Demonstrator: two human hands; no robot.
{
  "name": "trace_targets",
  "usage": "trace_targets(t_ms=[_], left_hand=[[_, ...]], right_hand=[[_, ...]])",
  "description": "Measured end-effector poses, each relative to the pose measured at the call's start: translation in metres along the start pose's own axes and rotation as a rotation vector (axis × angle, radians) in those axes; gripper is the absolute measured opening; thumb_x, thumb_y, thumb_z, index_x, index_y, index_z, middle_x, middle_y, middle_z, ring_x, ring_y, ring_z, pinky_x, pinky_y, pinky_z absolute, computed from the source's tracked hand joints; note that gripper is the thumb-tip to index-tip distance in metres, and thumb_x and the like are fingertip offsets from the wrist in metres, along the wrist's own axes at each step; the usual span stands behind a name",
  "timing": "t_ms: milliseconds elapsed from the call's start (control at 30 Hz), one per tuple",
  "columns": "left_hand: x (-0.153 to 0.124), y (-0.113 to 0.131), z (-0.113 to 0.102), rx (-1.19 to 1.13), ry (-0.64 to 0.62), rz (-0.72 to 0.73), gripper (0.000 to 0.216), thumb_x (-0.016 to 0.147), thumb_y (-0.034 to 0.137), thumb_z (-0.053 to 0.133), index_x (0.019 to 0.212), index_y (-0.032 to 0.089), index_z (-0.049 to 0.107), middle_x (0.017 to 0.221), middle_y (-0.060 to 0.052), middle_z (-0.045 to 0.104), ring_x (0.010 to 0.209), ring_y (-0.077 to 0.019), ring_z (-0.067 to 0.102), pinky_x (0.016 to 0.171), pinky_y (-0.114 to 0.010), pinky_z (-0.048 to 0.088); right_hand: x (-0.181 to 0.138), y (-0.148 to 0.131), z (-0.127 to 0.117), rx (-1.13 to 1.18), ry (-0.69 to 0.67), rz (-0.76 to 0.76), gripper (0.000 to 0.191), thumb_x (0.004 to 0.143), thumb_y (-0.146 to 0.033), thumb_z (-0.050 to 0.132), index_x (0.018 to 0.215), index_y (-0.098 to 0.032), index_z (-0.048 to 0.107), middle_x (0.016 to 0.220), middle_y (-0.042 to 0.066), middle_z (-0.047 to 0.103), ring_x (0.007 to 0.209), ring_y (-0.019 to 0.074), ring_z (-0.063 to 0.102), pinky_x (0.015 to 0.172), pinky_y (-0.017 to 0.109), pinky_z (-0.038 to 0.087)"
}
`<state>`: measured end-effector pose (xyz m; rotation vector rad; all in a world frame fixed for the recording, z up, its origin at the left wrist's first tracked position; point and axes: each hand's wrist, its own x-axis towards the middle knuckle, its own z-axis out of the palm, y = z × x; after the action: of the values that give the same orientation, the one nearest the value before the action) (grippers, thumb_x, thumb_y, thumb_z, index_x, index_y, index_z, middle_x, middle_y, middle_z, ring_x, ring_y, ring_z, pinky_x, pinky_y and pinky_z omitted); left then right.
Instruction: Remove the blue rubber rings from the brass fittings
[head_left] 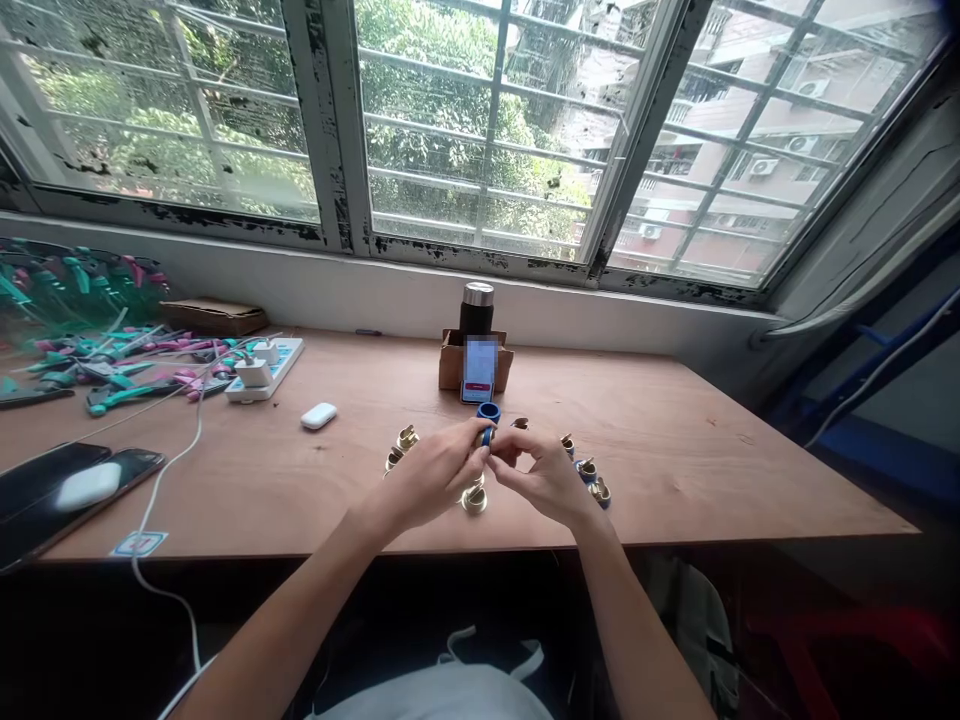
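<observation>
Over the table's front middle, my left hand (435, 465) pinches a small blue-and-gold ring (487, 437) between thumb and fingertips. My right hand (547, 472) meets it from the other side, thumb and forefinger closed at the ring's edge. Just behind the fingertips stands a blue cylindrical roll (488, 412). Brass-coloured open rings (474, 499) lie below my hands, and more gold rings (407, 437) sit left of my left hand, partly hidden by it. Right of my right hand is a row of gold rings with blue on them (586, 470). Another gold ring (520, 424) shows behind it.
A phone (478, 370) leans on a cardboard box (451, 362) with a black bottle (477, 312) behind. To the left are a white case (319, 416), a power strip (285, 360), a pile of pliers (124, 385), a cable (169, 470) and a dark tablet-like device (45, 485).
</observation>
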<state>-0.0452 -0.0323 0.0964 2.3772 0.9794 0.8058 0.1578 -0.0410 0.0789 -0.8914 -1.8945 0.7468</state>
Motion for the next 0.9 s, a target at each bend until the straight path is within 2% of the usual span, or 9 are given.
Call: trace_targets(t_ms=[200, 333, 467, 633, 767, 900], left_hand=[[0.001, 0.004, 0.000, -0.003, -0.046, 0.080, 0.027, 0.107, 0.025, 0.037, 0.123, 0.021, 0.059, 0.114, -0.006, 0.072, 0.100, -0.0219, 0.069, 0.085, -0.032, 0.051], [0.001, 0.001, 0.003, 0.049, -0.026, 0.094, 0.030, 0.098, 0.015, 0.048, 0.127, 0.021, 0.056, 0.115, -0.007, 0.071, 0.099, -0.0230, 0.069, 0.084, -0.033, 0.051], [0.001, -0.004, 0.009, 0.112, -0.006, 0.121, 0.034, 0.094, 0.010, 0.047, 0.124, 0.021, 0.058, 0.108, -0.005, 0.071, 0.095, -0.0232, 0.067, 0.081, -0.033, 0.049], [0.003, -0.006, 0.013, 0.168, 0.038, 0.131, 0.033, 0.096, 0.010, 0.045, 0.125, 0.019, 0.059, 0.104, -0.006, 0.070, 0.093, -0.0234, 0.066, 0.081, -0.034, 0.048], [0.003, -0.003, 0.013, 0.086, 0.078, 0.114, 0.031, 0.103, 0.018, 0.041, 0.129, 0.020, 0.058, 0.107, -0.006, 0.071, 0.097, -0.0227, 0.066, 0.083, -0.034, 0.047], [0.003, -0.001, 0.014, 0.000, 0.089, 0.083, 0.033, 0.100, 0.015, 0.044, 0.130, 0.021, 0.058, 0.105, -0.004, 0.071, 0.095, -0.0212, 0.068, 0.083, -0.033, 0.048]], right_hand=[[-0.003, 0.002, -0.003, 0.032, -0.023, -0.021, 0.008, 0.091, -0.020, 0.068, 0.083, -0.020, 0.065, 0.073, -0.002, 0.062, 0.066, 0.0122, 0.055, 0.062, 0.025, 0.046], [-0.004, 0.001, -0.002, 0.047, -0.049, -0.005, 0.005, 0.089, -0.017, 0.067, 0.084, -0.019, 0.066, 0.075, -0.002, 0.063, 0.067, 0.0127, 0.056, 0.063, 0.026, 0.047], [-0.003, -0.002, 0.003, 0.016, -0.029, -0.013, 0.007, 0.087, -0.015, 0.066, 0.081, -0.019, 0.065, 0.072, -0.002, 0.062, 0.065, 0.0126, 0.056, 0.062, 0.026, 0.047], [-0.002, -0.003, 0.005, -0.055, 0.037, -0.044, 0.009, 0.084, -0.013, 0.066, 0.079, -0.020, 0.063, 0.069, -0.003, 0.059, 0.063, 0.0121, 0.052, 0.062, 0.026, 0.045], [-0.003, -0.001, 0.003, -0.063, 0.019, -0.073, 0.009, 0.086, -0.015, 0.065, 0.081, -0.021, 0.061, 0.071, -0.003, 0.057, 0.065, 0.0126, 0.053, 0.063, 0.026, 0.045], [-0.003, 0.001, 0.003, -0.110, 0.016, -0.108, 0.011, 0.086, -0.014, 0.064, 0.080, -0.021, 0.059, 0.072, -0.003, 0.057, 0.066, 0.0127, 0.052, 0.063, 0.026, 0.045]])
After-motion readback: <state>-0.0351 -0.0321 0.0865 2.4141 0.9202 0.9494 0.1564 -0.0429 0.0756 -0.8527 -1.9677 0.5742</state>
